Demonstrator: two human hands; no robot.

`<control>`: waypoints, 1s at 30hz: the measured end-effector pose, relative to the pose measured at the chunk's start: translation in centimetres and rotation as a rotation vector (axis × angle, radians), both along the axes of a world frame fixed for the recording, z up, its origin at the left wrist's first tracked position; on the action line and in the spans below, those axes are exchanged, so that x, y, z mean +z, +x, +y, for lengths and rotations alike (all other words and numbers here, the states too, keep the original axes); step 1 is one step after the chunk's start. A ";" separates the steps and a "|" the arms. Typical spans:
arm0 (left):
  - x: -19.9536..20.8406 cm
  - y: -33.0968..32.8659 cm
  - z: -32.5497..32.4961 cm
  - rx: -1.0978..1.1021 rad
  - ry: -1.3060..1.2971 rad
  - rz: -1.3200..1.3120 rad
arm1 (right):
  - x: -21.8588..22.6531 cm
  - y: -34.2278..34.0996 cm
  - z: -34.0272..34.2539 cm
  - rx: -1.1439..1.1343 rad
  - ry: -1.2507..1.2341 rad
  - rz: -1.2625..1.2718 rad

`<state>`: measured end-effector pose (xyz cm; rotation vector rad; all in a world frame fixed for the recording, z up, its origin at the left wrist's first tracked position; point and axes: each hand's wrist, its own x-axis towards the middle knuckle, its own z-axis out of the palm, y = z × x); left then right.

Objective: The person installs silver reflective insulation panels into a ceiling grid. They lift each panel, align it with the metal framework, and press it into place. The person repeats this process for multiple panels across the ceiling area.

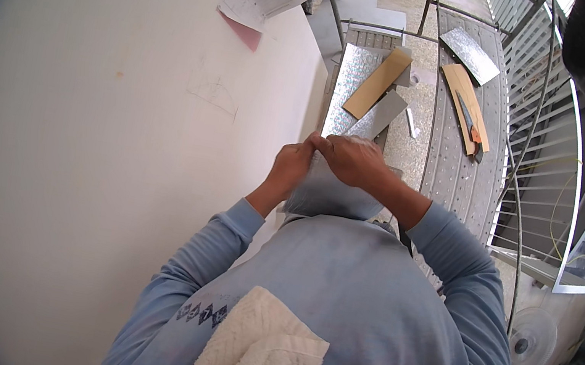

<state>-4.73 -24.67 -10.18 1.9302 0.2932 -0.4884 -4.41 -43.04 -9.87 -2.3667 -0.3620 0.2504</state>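
Observation:
My left hand [288, 170] and my right hand [356, 164] meet in front of my chest, both with fingers closed. Between them they grip the upper edge of a smooth grey sheet [337, 190], which hangs down toward my lap. Its lower part disappears behind my shirt, and the fingertips are partly hidden. Just beyond my hands lie a shiny foil-faced panel [350, 76], a tan strip of board [379, 81] and a grey offcut [383, 114]. They overlap on a perforated metal plank [375, 40].
A white wall [75, 185] with pencil marks and taped paper [265, 1] stands close on my left. At right, a second plank [454, 167] carries a handsaw [471, 123] on a tan board [458, 79] and a silver panel [471, 54]. Beyond are railings [546, 147] and a fan [524, 345].

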 end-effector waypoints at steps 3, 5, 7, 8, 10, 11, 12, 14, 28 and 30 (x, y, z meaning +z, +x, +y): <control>-1.4 1.4 -1.4 -0.046 0.115 0.029 | -1.4 0.3 0.1 -0.033 -0.056 0.087; -1.9 2.6 -1.5 -0.088 0.150 0.085 | -2.3 1.4 -0.8 -0.109 -0.061 0.119; -1.6 4.9 -0.7 -0.126 0.035 0.042 | -2.7 4.4 -3.2 -0.190 -0.033 0.078; -1.4 5.0 -0.2 -0.086 -0.096 -0.094 | -2.4 6.2 -5.0 -0.312 0.046 -0.014; -0.1 6.0 3.7 -0.223 0.184 -0.417 | -1.6 7.9 -9.4 -0.532 0.230 0.077; 0.5 5.8 5.7 -0.289 0.262 -0.432 | -1.1 8.2 -11.6 -0.686 0.360 0.155; 0.9 5.7 7.3 -0.249 0.308 -0.368 | -1.0 8.0 -13.2 -0.780 0.367 0.173; 0.2 4.6 8.7 -0.082 0.375 -0.315 | -1.1 7.7 -15.4 -0.874 0.380 0.204; 2.3 2.0 1.2 0.378 -0.496 0.073 | -11.3 8.1 -10.0 -0.806 0.892 0.355; 2.3 2.4 1.4 0.342 -0.403 0.035 | -14.3 9.0 -9.0 -0.832 0.836 0.346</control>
